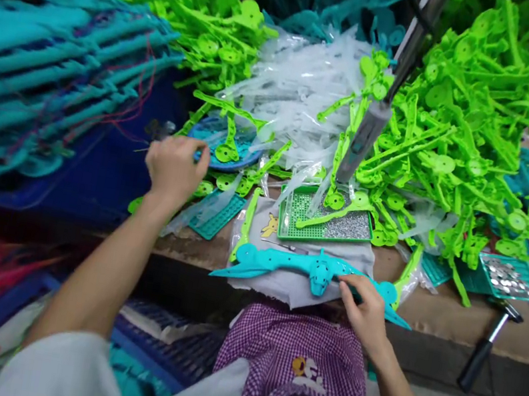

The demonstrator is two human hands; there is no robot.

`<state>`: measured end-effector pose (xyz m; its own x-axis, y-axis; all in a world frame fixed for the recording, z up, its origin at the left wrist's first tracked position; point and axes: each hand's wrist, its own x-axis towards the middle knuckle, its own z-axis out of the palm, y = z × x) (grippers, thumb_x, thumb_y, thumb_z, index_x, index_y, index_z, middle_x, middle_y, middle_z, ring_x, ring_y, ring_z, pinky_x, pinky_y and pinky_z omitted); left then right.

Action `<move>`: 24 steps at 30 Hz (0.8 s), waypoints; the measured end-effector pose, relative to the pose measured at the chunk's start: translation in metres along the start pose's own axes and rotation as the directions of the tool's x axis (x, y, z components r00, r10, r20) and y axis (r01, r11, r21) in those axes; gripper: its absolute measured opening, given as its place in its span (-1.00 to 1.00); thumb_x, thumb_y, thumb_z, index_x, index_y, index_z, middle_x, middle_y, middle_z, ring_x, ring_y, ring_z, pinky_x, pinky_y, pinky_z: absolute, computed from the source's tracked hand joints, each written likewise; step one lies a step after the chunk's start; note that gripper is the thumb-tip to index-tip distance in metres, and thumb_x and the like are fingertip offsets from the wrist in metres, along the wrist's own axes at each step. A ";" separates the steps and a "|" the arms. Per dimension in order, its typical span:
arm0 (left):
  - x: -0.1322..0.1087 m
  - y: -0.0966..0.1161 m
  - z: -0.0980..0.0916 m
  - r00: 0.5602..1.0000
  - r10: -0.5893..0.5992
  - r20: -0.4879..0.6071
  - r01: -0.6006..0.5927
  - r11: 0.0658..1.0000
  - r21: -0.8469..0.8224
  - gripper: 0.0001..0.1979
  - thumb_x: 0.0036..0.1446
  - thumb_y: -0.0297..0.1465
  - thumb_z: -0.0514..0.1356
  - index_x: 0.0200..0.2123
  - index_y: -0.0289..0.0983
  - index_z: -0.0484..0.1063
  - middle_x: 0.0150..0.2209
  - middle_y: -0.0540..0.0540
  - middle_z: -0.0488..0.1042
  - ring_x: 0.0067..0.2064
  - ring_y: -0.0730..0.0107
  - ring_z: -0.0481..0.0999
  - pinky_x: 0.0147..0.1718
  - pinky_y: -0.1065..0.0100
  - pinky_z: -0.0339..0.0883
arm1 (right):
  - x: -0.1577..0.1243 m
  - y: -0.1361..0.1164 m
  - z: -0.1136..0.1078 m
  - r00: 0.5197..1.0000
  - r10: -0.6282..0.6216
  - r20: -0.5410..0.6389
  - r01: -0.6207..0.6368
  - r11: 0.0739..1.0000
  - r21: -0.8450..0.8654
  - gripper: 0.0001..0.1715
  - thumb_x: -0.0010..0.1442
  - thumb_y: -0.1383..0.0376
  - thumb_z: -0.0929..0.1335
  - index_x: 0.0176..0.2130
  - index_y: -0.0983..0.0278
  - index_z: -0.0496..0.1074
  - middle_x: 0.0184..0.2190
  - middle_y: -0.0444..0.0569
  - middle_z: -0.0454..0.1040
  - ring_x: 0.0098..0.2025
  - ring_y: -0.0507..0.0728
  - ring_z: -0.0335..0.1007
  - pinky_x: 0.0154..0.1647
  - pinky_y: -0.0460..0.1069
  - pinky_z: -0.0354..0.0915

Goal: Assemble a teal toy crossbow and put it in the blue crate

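Note:
A long turquoise plastic toy part (279,259), wing-shaped with a knob-like middle, lies across a grey cloth (289,291) at the bench's front edge. My right hand (365,309) pinches its edge just right of the middle, fingers closed. Away to the left, my left hand (176,166) is raised beside a blue bowl (244,166) of small turquoise pieces. Its fingers are curled together; whatever they hold, if anything, is hidden. Behind the toy part sits a green tray (323,238) of small silvery metal pieces, with a lime-green plastic arm (332,219) lying over it.
Lime-green parts are heaped at left (212,27) and right (452,135), with clear whitish plastic parts (307,90) between. A grey power screwdriver (365,140) hangs above the tray. Turquoise parts (36,72) fill the left side. A hammer (485,350) overhangs the right edge.

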<state>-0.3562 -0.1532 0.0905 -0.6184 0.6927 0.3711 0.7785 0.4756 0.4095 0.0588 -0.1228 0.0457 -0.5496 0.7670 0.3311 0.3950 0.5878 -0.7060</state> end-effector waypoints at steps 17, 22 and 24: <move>0.042 -0.024 0.012 0.983 -0.176 0.053 0.179 0.982 -0.056 -0.63 0.12 -0.07 0.11 -0.44 -0.26 0.45 -0.19 -0.06 0.57 0.12 0.14 0.43 0.02 0.18 0.09 | -0.017 0.005 -0.030 0.957 -0.222 0.186 0.208 0.974 0.094 -0.83 0.26 0.41 0.33 -0.18 0.22 0.50 -0.35 -0.04 0.62 -0.34 0.10 0.57 -0.32 -0.02 0.47; -0.037 0.010 -0.006 0.958 0.004 -0.287 -0.085 0.960 -0.267 -0.64 0.25 -0.10 0.13 -0.34 -0.27 0.49 -0.18 -0.14 0.53 0.01 0.25 0.48 -0.05 0.11 0.17 | -0.020 0.000 -0.014 0.984 -0.060 0.169 0.028 0.983 0.183 -0.84 0.30 0.29 0.32 -0.20 0.22 0.53 -0.36 -0.02 0.62 -0.35 0.10 0.56 -0.30 -0.01 0.45; -0.092 0.046 -0.003 0.922 0.134 -0.363 -0.265 0.901 -0.342 -0.79 0.24 -0.24 0.21 -0.37 -0.24 0.49 -0.21 -0.08 0.49 -0.07 0.32 0.49 -0.09 0.16 0.26 | -0.019 -0.009 -0.002 0.952 0.122 0.282 -0.224 0.904 0.365 -0.69 0.34 0.12 0.28 -0.17 0.23 0.53 -0.35 0.01 0.62 -0.34 0.09 0.57 -0.28 -0.02 0.46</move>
<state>-0.2636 -0.1967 0.0772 -0.5051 0.5053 0.6996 0.8292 0.0592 0.5559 0.0668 -0.1421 0.0470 -0.6821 0.7294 0.0523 0.2118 0.2655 -0.9405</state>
